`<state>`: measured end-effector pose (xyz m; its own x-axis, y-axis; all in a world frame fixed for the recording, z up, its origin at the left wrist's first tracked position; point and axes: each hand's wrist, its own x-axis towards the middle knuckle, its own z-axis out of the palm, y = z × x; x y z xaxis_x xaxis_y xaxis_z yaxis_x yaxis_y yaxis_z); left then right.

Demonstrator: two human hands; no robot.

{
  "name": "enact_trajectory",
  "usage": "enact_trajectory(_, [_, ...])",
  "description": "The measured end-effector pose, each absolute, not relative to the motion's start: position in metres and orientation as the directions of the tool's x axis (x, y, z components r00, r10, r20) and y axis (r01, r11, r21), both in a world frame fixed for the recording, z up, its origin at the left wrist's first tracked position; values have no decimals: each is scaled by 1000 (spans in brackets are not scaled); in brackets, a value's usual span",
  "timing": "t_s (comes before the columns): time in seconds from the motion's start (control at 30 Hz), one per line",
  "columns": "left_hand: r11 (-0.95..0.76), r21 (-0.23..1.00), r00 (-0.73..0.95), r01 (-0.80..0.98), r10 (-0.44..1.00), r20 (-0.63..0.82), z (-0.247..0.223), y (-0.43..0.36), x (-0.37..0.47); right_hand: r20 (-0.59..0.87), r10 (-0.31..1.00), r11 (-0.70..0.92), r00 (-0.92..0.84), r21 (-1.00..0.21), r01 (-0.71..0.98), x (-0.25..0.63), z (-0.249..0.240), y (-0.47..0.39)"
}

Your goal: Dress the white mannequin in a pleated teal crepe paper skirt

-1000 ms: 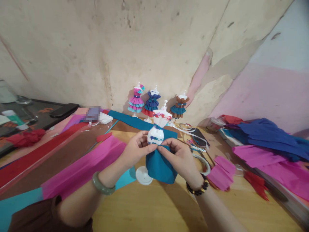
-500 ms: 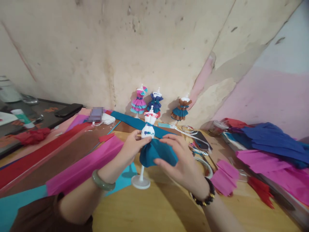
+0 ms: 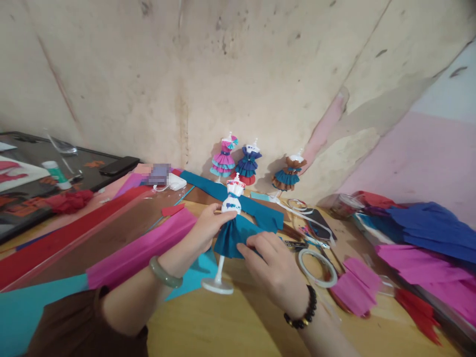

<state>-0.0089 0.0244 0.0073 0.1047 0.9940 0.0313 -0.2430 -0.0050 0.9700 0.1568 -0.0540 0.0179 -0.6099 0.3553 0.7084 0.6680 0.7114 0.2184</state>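
A small white dress-form mannequin stands on a round base in front of me, a teal band at its waist. Teal crepe paper hangs in gathered folds from its hips and spreads to the right. My left hand grips the mannequin at the hips, its thumb pressing the paper's top edge there. On the right, my right hand pinches the loose part of the crepe paper between thumb and fingers. Its fingertips partly cover that end of the paper.
Three dressed miniature mannequins, one in a pink dress, stand by the wall. Left lie a magenta strip, a red strip and a glue stick. Right are a tape roll, a phone and piled blue paper.
My right hand has closed from spread fingers to a pinch on the teal paper, which now shows more folds. The view has shifted slightly, so the scene sits farther right.
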Motion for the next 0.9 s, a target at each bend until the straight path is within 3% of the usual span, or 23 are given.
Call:
enact_trajectory(0.27, [-13,972,77,-237,997,32,4,26,-10,702,345,717,-623,231,658,150,14,-57])
enact_trajectory(0.47, [-18,972,100,-236,994,42,6,23,-8,753,410,636,-514,168,753,152,5,-53])
enact_trajectory(0.7, [-34,982,123,-186,991,58,5,21,-7,679,476,653,-559,152,741,150,0,-48])
enact_trajectory(0.9, [-79,984,161,-157,981,105,2,26,-13,648,534,780,-544,-130,612,156,11,-57])
